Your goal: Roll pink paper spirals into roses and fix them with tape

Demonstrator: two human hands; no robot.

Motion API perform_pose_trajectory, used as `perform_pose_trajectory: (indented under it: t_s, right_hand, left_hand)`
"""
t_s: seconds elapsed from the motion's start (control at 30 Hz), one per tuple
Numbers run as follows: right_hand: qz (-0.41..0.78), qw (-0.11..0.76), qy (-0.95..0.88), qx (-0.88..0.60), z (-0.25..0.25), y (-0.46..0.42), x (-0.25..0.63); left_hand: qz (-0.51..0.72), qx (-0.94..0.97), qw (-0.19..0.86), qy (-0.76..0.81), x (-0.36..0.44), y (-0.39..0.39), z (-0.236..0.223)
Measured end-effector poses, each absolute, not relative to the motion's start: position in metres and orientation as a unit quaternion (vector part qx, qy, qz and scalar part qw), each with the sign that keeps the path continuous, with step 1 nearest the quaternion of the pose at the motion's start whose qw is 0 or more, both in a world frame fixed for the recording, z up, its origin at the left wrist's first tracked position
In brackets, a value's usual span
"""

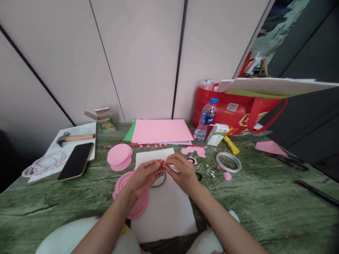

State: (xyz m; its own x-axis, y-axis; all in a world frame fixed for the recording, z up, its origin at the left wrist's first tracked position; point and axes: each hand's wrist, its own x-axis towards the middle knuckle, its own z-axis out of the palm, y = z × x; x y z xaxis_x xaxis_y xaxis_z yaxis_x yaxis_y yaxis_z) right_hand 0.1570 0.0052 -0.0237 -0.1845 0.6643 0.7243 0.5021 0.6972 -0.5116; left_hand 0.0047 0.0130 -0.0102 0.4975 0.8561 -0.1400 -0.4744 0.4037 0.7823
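Note:
Over a white sheet (165, 215), my left hand (141, 176) and my right hand (184, 173) meet fingertip to fingertip. Both pinch a small curled pink paper piece (161, 161), mostly covered by the fingers. Beneath my left hand a ring (159, 184) lies on the sheet, partly hidden. Pink paper discs (119, 154) are stacked to the left, and pink paper with curved cuts (141, 209) lies partly under my left wrist. Several small pink rolled pieces (156, 146) stand in a row behind the white sheet.
Pink paper sheets (162, 130) lie at the back. To the right are a tape roll (219, 164), glue stick (231, 144), water bottle (205, 121), red bag (238, 113) and dark scissors (286, 160). At left are a phone (76, 161), hammer (79, 137) and bead strand (43, 164).

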Motion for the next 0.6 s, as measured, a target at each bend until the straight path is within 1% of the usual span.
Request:
perform_pose_trajectory:
  t_s: [0.13, 0.3, 0.47, 0.6]
  right_hand:
    - [0.082, 0.52, -0.762, -0.378, -0.0232, 0.0051, 0.1564]
    - [0.087, 0.555, -0.736, -0.377, -0.0228, 0.0046, 0.1571]
    - [0.122, 0.54, -0.746, -0.37, -0.0218, 0.0052, 0.1596]
    - [0.116, 0.513, -0.774, -0.352, -0.0238, 0.008, 0.1646]
  left_hand:
    - [0.417, 0.361, 0.784, 0.283, 0.0049, 0.0124, -0.0081]
    - [0.413, 0.388, 0.761, 0.318, 0.0042, 0.0121, -0.0056]
    - [0.411, 0.441, 0.716, 0.352, 0.0028, 0.0131, -0.0079]
    - [0.377, 0.495, 0.673, 0.4, -0.0027, 0.0139, -0.0078]
